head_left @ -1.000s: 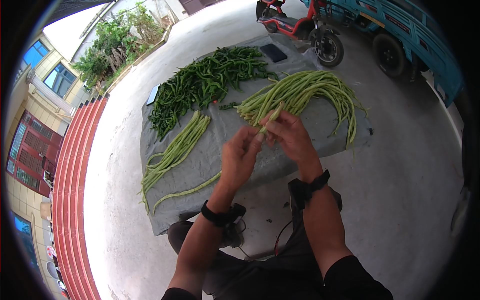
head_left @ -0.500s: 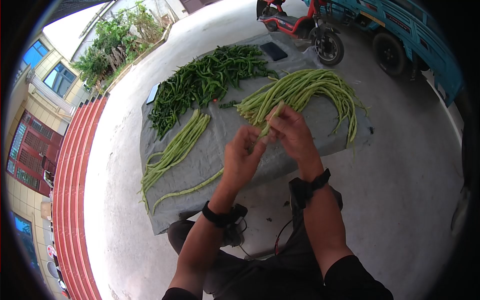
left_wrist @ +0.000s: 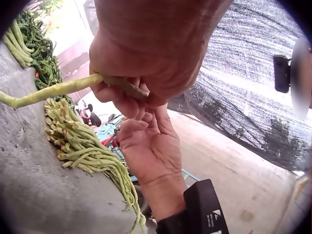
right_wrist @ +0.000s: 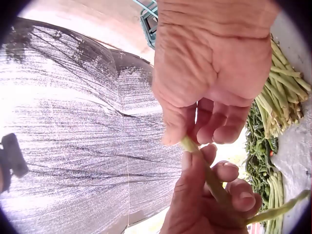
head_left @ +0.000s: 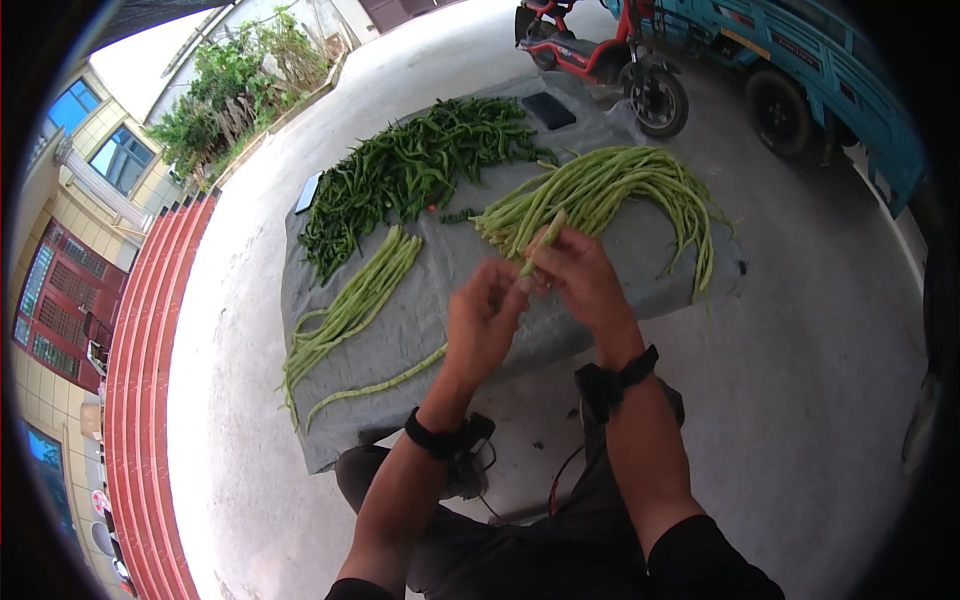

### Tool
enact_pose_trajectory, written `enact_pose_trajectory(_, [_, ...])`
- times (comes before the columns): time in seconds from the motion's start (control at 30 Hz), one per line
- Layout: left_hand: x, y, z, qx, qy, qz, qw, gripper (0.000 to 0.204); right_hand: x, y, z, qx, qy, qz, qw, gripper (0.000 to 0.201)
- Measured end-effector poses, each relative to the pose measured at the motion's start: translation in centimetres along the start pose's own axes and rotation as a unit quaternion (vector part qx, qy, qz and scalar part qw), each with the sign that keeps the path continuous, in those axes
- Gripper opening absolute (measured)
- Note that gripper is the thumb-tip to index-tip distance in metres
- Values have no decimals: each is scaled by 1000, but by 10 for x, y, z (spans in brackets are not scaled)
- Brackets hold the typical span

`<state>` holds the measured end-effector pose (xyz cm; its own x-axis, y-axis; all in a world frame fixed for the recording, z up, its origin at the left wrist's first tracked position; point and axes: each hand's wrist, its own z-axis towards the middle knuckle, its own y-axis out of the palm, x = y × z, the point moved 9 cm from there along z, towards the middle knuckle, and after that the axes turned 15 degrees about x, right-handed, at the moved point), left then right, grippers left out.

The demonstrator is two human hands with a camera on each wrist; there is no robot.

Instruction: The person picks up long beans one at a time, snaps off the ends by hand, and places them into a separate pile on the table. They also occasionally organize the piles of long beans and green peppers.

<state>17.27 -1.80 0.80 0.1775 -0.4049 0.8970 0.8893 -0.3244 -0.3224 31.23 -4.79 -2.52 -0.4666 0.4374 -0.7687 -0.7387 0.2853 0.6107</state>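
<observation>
Pinching one long bean (head_left: 551, 233) mid-frame, with left hand (head_left: 483, 322) and right hand (head_left: 588, 282) both nearly closed, maybe partway done, with a small bunch (head_left: 360, 292) middle left and a big pile (head_left: 612, 184) upper right.

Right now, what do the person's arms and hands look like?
Left hand and right hand bare. Black fabric sleeves stop near the elbows; each wrist wears a black strap with a black boxy camera, the right's bearing small white print.

pale green yardlong bean (left_wrist: 63, 89) between both hands, dark green chili peppers (head_left: 415, 160) beyond the hands, plain grey sheet (head_left: 440, 270) beneath them, red-and-black scooter (head_left: 590, 55) farther off, teal cargo tricycle (head_left: 800, 60)
</observation>
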Motion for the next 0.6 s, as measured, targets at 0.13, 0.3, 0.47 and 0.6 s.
enact_pose_trajectory(0.13, [-12,-3,-3,3,-12,17,1000,14,3,-13,4,47,13,20,999,16])
enact_pose_trajectory(0.3, [-32,-16,-9,6,-26,-8,1000,16,6,-35,12,108,-3,75,991,13])
enact_pose_trajectory(0.47, [-48,-43,-15,4,-14,37,999,16,6,-52,14,155,-25,80,984,15])
enact_pose_trajectory(0.6, [-63,-78,-17,26,-33,68,997,16,4,-66,16,180,-34,98,978,16])
